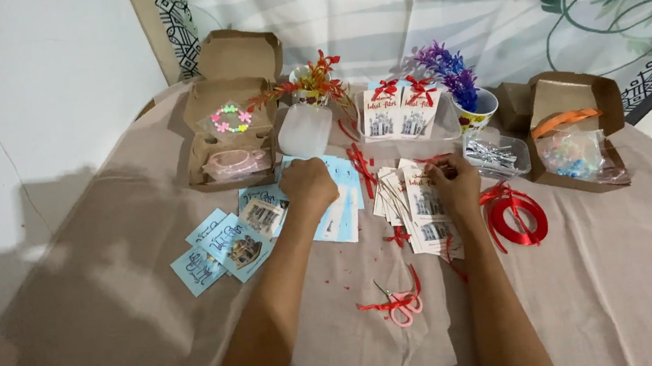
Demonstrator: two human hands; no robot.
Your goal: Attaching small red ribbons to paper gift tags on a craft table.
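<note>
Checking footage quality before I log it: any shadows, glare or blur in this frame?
Head view: broad soft shadows across the left of the table cloth and on the wall; no harsh glare; left hand and right hand slightly soft; cards too soft for fine detail.

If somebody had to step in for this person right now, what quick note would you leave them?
Left hand: closed, knuckles up, resting on the blue cards; whether it grips one is unclear.
Right hand: fingers pressed on the white card stack.
Two cards with red bows already stand at the back.
Red ribbon roll lies right of the stack; pink scissors lie nearest you.
The stacked cards mostly lack bows.
</note>
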